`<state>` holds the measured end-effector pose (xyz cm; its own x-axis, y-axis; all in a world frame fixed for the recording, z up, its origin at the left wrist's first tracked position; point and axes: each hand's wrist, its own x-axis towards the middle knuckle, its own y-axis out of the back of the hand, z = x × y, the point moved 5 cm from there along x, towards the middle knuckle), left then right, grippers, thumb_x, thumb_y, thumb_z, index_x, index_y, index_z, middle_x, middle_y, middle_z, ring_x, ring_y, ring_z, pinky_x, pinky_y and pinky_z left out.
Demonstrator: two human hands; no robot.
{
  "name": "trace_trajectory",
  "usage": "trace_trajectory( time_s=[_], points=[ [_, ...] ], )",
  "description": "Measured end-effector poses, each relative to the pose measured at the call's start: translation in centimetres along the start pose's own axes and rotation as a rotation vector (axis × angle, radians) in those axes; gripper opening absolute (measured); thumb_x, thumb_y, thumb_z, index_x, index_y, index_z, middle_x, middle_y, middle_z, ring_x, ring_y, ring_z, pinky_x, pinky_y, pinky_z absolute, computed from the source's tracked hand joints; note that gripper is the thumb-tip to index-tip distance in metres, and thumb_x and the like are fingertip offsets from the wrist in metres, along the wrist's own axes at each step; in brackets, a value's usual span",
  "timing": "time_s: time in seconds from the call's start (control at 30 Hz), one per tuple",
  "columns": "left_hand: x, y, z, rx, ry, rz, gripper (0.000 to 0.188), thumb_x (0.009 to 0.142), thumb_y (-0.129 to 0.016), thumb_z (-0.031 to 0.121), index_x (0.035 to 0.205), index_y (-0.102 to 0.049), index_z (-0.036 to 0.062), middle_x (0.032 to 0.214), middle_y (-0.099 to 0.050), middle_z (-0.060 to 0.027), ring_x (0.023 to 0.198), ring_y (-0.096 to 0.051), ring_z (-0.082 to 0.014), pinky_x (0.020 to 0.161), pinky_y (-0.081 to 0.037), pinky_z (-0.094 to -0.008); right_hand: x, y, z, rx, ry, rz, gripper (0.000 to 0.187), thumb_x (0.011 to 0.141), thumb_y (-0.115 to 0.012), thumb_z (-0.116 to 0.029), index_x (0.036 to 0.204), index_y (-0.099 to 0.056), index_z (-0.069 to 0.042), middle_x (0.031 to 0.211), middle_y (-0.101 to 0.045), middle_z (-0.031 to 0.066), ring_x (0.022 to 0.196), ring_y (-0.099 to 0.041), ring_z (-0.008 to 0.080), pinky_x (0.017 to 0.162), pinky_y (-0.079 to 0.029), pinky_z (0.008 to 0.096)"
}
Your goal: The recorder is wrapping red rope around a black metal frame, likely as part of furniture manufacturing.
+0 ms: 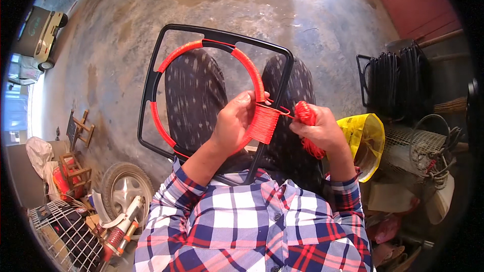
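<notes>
Across my lap lies a black square frame (225, 35) with a round inner ring, most of the ring wrapped in orange-red cord (250, 69). At the ring's right side, the cord winding (264, 124) also spans the frame's side bar. My left hand (234, 122) grips the ring just left of that winding, fingers curled around and partly hidden. My right hand (321, 130), to the right of the frame, is closed around a bundle of the same cord (305, 113). A strand runs from the bundle to the winding, and loose cord hangs below the hand.
A yellow bag (367, 138) stands by my right arm, beside a wire mesh basket (403, 147). Several black frames (398, 78) are stacked at the far right. To my left are a wheel (126, 191), a white wire rack (65, 234) and small wooden stools (80, 130). A vehicle (43, 35) stands far left.
</notes>
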<state>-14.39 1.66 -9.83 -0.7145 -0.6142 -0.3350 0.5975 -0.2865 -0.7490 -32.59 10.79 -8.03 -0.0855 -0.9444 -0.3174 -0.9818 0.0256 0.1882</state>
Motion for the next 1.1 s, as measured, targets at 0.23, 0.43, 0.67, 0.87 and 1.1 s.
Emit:
trace_trajectory(
  time_s=[0.23,0.43,0.67,0.87,1.1],
  points=[
    [0.0,0.0,-0.2,-0.044,0.072,-0.026,0.043,0.089,-0.042,0.015,0.125,-0.055,-0.0054,0.115,-0.063,-0.0137,0.105,-0.063,-0.0224,0.097,-0.049,-0.0372,-1.5,3.9,3.1,0.733,0.071,0.389,0.009,0.082,-0.064,-0.007,0.081,-0.055,-0.006,0.073,-0.06,0.0049,0.066,-0.059,0.0157,0.062,-0.048,0.0301],
    [0.0,-0.2,-0.3,-0.043,0.117,-0.018,0.043,0.087,-0.043,0.012,0.124,-0.056,-0.0064,0.115,-0.064,-0.0143,0.105,-0.063,-0.0235,0.097,-0.05,-0.0388,-1.3,2.3,0.7,1.435,0.357,0.267,0.01,0.088,-0.058,-0.014,0.082,-0.052,-0.01,0.082,-0.058,0.0034,0.076,-0.056,0.0176,0.089,-0.047,0.0398],
    [0.0,0.1,-0.5,-0.052,0.15,0.005,0.042,0.088,-0.044,0.011,0.123,-0.056,-0.0079,0.113,-0.065,-0.0157,0.102,-0.065,-0.0247,0.095,-0.052,-0.0396,-0.1,3.4,2.4,1.495,0.381,0.087,0.019,0.089,-0.054,-0.015,0.073,-0.043,-0.013,0.064,-0.041,-0.0013,0.057,-0.04,0.0113,0.075,-0.044,0.0339],
    [0.0,0.0,-0.6,-0.054,0.153,0.001,0.037,0.088,-0.047,0.008,0.12,-0.057,-0.0067,0.11,-0.065,-0.0147,0.102,-0.065,-0.0245,0.095,-0.052,-0.0399,-0.6,3.4,4.2,1.356,0.261,0.231,0.017,0.087,-0.053,-0.012,0.074,-0.043,-0.012,0.062,-0.038,-0.0007,0.055,-0.038,0.0121,0.072,-0.044,0.0339],
    [-0.2,-0.7,-0.3,-0.102,0.131,-0.003,0.032,0.087,-0.046,0.007,0.115,-0.057,-0.0042,0.111,-0.065,-0.0139,0.102,-0.065,-0.0248,0.095,-0.052,-0.0408,-1.7,3.2,4.4,1.305,0.217,0.24,0.017,0.087,-0.052,-0.013,0.075,-0.042,-0.013,0.062,-0.036,-0.001,0.054,-0.037,0.0125,0.071,-0.043,0.0333]
  ],
)
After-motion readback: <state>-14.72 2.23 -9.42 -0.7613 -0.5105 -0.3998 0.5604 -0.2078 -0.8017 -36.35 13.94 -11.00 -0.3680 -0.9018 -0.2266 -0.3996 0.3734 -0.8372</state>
